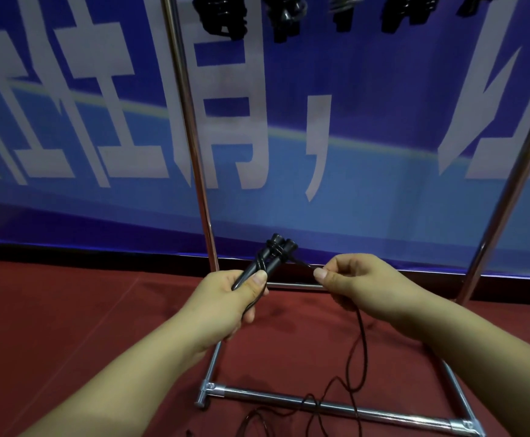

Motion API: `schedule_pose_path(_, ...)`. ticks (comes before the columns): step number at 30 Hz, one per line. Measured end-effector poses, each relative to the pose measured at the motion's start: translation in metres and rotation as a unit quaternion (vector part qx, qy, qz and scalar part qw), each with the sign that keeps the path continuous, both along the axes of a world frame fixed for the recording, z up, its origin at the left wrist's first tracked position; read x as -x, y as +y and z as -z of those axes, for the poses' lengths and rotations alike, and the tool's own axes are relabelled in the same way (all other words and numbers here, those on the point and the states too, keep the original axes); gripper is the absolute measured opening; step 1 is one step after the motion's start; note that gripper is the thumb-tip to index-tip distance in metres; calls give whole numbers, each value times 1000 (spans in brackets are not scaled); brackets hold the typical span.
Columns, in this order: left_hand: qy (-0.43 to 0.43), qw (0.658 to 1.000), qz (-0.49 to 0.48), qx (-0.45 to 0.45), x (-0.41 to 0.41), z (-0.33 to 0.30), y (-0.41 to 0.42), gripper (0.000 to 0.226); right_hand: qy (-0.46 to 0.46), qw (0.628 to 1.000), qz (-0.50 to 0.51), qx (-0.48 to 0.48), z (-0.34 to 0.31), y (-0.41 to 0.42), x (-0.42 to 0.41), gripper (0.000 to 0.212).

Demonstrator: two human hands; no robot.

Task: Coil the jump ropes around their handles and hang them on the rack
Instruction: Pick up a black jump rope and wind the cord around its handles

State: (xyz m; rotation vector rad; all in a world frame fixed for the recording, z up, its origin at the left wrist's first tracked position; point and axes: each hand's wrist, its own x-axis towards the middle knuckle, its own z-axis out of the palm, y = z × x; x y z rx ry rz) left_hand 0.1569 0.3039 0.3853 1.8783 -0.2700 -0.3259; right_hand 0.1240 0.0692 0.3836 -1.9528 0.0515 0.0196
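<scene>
The left hand (241,294) is gripping the paired handles (268,260) tilted toward one o'clock so the right hand's (349,282) fingers, pinching the cord (360,342), are keeping wraps taut.

Two handles (271,258) side by side at centre, gripped from below in the left hand (240,298), a few turns of rope (360,345) wound near their far ends. Right hand (352,283) just right of the handles, pinching the rope, which trails down across the near bar of the rack (336,405) onto the floor (68,310). Rack uprights rising left and right behind the hands. Coiled ropes (222,17) hanging at the top. Banner (383,105) farthest back.
</scene>
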Motion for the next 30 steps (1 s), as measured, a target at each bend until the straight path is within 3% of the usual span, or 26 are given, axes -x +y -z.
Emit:
schedule_pose_path(6, -12, 1000, -11, -18, -2, 2, -2, 37, -61, 979, 81, 177, -4, 0, 1, 36)
schedule_pose_path(13, -39, 998, -41, -29, -7, 5, -4, 36, -115, 954, 100, 256, -11, 6, 0, 18)
schedule_pose_path(19, -53, 997, -42, -41, -8, 8, -3, 39, -104, 952, 97, 270, -11, 5, 3, 28)
schedule_pose_path(21, -65, 996, -45, -51, -8, 9, -4, 38, -68, 967, 90, 228, -12, 5, 2, 34)
schedule_pose_path(24, -99, 990, -47, -86, -10, 10, -4, 37, -4, 994, 72, 82, -13, 4, 1, 39)
schedule_pose_path(30, -146, 974, -34, -168, -12, 11, -5, 35, 41, 995, 63, -66, -19, 10, 6, 39)
